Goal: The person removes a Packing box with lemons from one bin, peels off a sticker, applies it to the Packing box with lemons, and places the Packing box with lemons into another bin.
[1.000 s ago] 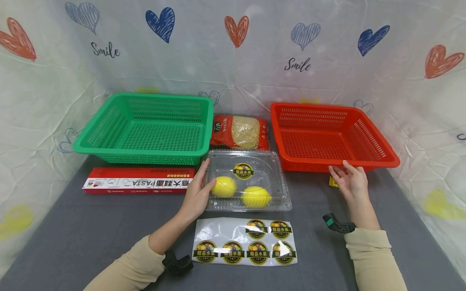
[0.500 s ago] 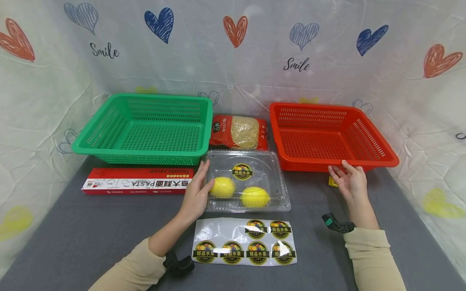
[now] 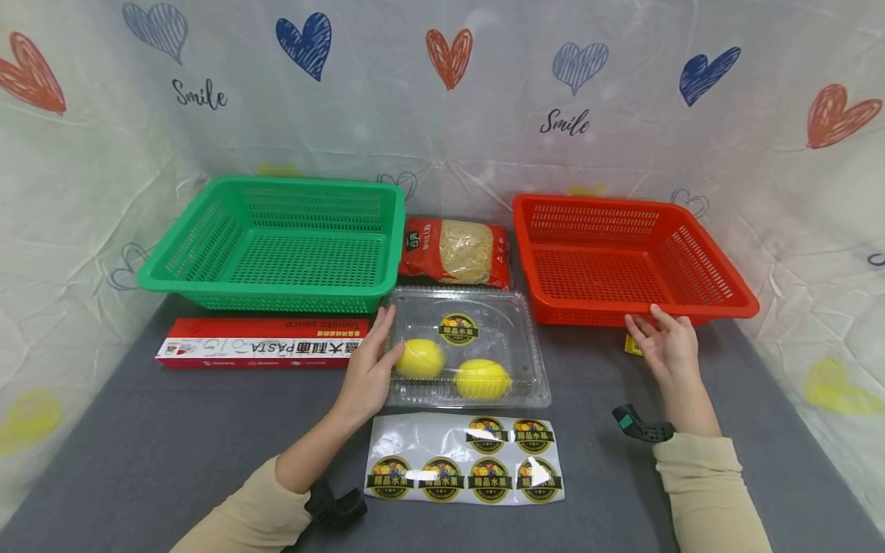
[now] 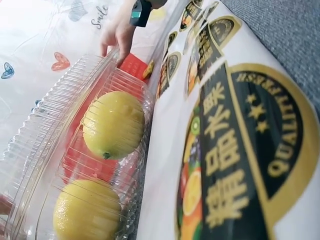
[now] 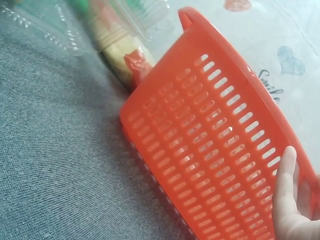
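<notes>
A clear hinged-lid plastic box (image 3: 477,299) lies mid-table with two lemons (image 3: 482,379) inside and a round fruit sticker (image 3: 458,329) on its lid. My left hand (image 3: 366,372) lies along the box's left side, fingers extended, thumb by its edge. In the left wrist view both lemons (image 4: 114,125) show through the ribbed wall. My right hand (image 3: 672,349) touches the front of the red basket (image 3: 574,311) near its rim, fingers loosely bent and not wrapped around it. The right wrist view shows a digit against the basket's slotted wall (image 5: 200,135).
A sheet of round stickers (image 3: 422,438) lies in front of the box. Behind it is a bag of noodles (image 3: 466,252). To the left, a green basket (image 3: 270,289) stands behind a red-and-white pasta box (image 3: 263,343). Something small and yellow (image 3: 632,346) lies below the red basket.
The clear box has slid a little toward me and slightly left, with my left hand moving alongside it. My right hand stays at the red basket.
</notes>
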`<state>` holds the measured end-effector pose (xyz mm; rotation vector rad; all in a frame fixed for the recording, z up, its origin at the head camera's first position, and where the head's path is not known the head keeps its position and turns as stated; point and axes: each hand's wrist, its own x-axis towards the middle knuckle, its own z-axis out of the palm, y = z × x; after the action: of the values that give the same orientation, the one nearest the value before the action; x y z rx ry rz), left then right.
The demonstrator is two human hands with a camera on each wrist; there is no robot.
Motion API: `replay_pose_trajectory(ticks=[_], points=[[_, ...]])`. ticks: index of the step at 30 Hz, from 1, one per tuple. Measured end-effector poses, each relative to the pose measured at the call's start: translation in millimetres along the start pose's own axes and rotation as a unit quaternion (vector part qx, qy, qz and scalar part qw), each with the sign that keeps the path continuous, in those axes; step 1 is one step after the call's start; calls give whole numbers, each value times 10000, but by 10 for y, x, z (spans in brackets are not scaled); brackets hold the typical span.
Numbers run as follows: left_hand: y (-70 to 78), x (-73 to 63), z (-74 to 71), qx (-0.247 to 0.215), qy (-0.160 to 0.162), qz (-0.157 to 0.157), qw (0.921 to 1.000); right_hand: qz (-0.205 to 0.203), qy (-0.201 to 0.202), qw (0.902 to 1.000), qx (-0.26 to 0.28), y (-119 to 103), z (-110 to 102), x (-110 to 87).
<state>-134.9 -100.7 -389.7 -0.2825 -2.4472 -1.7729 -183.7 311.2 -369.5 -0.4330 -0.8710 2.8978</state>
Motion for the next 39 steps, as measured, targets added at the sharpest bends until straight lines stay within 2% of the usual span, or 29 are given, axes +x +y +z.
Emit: replay_pose_trajectory(ticks=[9,17,39], points=[[75,-64,-12,78,-166,27,9998,-11,37,10000,-9,-9,0,-18],[144,-118,-23,14,-171,157,9997,-8,-12,10000,-55,-15,-19,-11],[468,-157,-123,-198,-298,222,9991,30,-32,9998,-176,-17,-7,-1]])
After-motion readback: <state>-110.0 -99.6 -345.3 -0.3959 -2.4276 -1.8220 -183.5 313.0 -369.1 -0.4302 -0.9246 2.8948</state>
